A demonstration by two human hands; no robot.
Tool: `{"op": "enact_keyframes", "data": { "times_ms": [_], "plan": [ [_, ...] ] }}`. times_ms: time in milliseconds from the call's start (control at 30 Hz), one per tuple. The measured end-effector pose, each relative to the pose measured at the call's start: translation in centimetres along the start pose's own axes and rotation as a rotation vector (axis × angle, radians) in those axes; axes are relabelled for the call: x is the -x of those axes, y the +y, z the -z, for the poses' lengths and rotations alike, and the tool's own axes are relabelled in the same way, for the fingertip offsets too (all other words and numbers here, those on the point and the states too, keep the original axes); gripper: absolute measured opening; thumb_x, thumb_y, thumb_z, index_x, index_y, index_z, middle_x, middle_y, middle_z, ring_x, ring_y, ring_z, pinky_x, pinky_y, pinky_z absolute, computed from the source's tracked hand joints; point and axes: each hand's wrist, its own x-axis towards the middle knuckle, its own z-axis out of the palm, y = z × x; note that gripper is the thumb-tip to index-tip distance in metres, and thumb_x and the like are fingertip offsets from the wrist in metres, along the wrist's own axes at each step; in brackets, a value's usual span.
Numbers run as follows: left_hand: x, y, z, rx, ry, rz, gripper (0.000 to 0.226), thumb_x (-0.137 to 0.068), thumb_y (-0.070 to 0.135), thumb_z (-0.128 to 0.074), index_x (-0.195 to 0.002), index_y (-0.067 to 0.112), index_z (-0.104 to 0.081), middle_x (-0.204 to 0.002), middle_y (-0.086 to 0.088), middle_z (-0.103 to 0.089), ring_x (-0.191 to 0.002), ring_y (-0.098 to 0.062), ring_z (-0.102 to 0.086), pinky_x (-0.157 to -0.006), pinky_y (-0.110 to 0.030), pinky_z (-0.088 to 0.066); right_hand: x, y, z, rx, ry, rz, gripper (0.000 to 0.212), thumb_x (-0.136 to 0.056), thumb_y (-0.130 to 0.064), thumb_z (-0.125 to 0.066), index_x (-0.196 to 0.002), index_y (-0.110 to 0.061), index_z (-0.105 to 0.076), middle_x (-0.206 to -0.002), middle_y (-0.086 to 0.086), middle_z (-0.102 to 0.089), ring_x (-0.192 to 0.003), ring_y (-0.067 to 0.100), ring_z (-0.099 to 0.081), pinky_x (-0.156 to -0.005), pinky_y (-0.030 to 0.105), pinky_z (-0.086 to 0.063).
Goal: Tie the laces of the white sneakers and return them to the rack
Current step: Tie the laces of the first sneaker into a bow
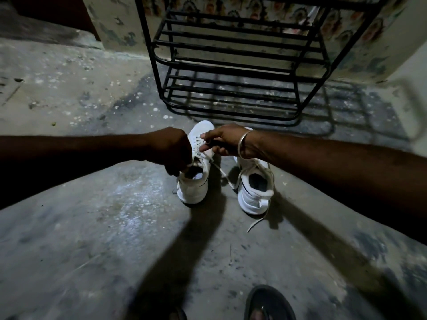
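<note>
Two white sneakers stand side by side on the concrete floor, toes pointing away from me. Over the left sneaker (196, 183), my left hand (172, 151) is closed on a lace end near the tongue. My right hand (225, 142), with a metal bangle on the wrist, pinches the other lace of that same shoe above its eyelets. The right sneaker (254, 192) sits partly under my right wrist, its laces loose, one end trailing on the floor (255, 224). A black metal rack (231, 72) stands just beyond the shoes.
The rack's slatted shelves hold nothing and it backs onto a patterned wall (360, 42). A dark sandal on a foot (268, 303) shows at the bottom edge. Worn, stained concrete floor (92, 227) spreads to the left and in front.
</note>
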Motion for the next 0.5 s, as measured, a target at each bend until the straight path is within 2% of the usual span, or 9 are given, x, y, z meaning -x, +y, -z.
{"op": "enact_keyframes", "data": {
  "times_ms": [67,133,200,267,367,500],
  "plan": [
    [-0.3,0.7,0.2,0.035,0.026,-0.036,0.012,-0.083,0.006,-0.077,-0.094,0.002,-0.079,-0.082,-0.015,-0.079,-0.082,-0.030,-0.078,-0.079,-0.041,-0.063,-0.1,0.0,-0.5,-0.036,-0.001,0.009,0.020,-0.097,-0.023,-0.056,-0.080,-0.011,-0.058,-0.082,0.004,-0.072,-0.038,0.002,-0.047,-0.038,0.012,-0.029],
    [-0.6,1.3,0.4,0.059,0.057,-0.071,0.009,-0.080,0.004,-0.079,-0.087,0.009,-0.079,-0.084,-0.016,-0.079,-0.084,-0.031,-0.077,-0.081,-0.043,-0.062,-0.2,0.1,-1.1,-0.066,0.002,0.024,0.019,-0.097,-0.023,-0.053,-0.083,-0.010,-0.055,-0.079,0.004,-0.066,-0.040,0.004,-0.048,-0.039,0.013,-0.029],
    [-0.9,1.2,0.8,0.200,0.085,-0.057,0.012,-0.081,0.000,-0.076,-0.086,0.010,-0.078,-0.084,-0.017,-0.078,-0.084,-0.032,-0.077,-0.079,-0.040,-0.061,-0.2,0.3,-1.5,-0.091,0.007,0.044,0.013,-0.097,-0.020,-0.050,-0.091,-0.009,-0.055,-0.079,0.008,-0.059,-0.047,0.008,-0.047,-0.046,0.016,-0.027],
    [-1.1,1.2,1.3,0.338,0.122,-0.052,0.013,-0.085,-0.005,-0.071,-0.097,-0.002,-0.075,-0.089,-0.023,-0.076,-0.083,-0.032,-0.076,-0.078,-0.039,-0.063,-0.4,0.6,-1.6,-0.135,0.019,0.057,0.015,-0.095,-0.015,-0.046,-0.087,-0.010,-0.056,-0.081,0.011,-0.058,-0.047,0.010,-0.046,-0.044,0.016,-0.027],
    [-1.6,0.7,1.8,0.515,0.158,-0.063,0.016,-0.087,-0.013,-0.064,-0.102,-0.017,-0.067,-0.087,-0.024,-0.073,-0.072,-0.022,-0.076,-0.068,-0.028,-0.063,-0.5,1.1,-1.7,-0.159,0.027,0.056,0.017,-0.092,-0.016,-0.046,-0.081,-0.012,-0.059,-0.094,0.017,-0.059,-0.050,0.013,-0.048,-0.045,0.018,-0.027],
    [-2.6,-0.4,1.7,0.607,0.215,-0.064,0.018,-0.090,-0.011,-0.061,-0.105,-0.020,-0.064,-0.086,-0.023,-0.071,-0.074,-0.024,-0.074,-0.069,-0.026,-0.062,0.2,1.4,-1.7,-0.272,-0.032,0.094,0.021,-0.092,-0.007,-0.044,-0.075,-0.010,-0.057,-0.082,0.011,-0.058,-0.040,0.013,-0.054,-0.034,0.014,-0.029]
  ]
}}
